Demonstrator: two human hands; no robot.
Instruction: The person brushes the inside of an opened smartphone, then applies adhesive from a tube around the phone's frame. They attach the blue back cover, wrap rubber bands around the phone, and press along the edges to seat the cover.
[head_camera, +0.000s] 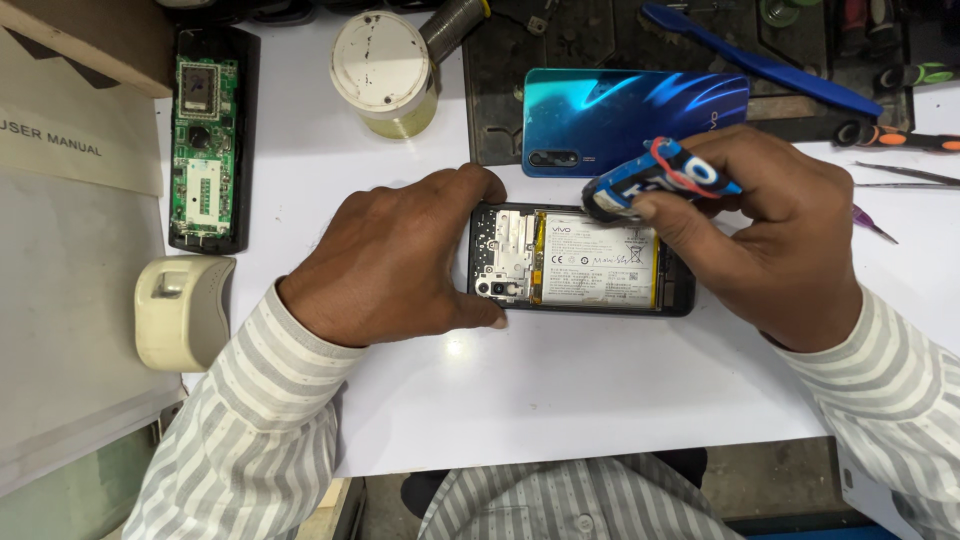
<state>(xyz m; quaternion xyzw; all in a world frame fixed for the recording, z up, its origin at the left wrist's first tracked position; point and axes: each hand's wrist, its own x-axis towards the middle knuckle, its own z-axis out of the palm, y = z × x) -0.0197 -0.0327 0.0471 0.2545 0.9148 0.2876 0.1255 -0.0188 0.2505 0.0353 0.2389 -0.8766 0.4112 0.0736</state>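
Blue-handled driver (655, 178) being gripped by right hand (770, 230) | left hand (400, 260) clamping opened phone (580, 262) | slipping tip risking puncturing battery (598, 265)

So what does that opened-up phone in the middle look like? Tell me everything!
The opened phone lies flat on the white table, back cover off, insides facing up. It has a dark frame, a big white battery with yellow edges, and a silvery metal shield with a camera at its left end. The left hand steadies that end, fingers on both long edges. The right hand hovers over the right end, holding a blue tool with a red band.
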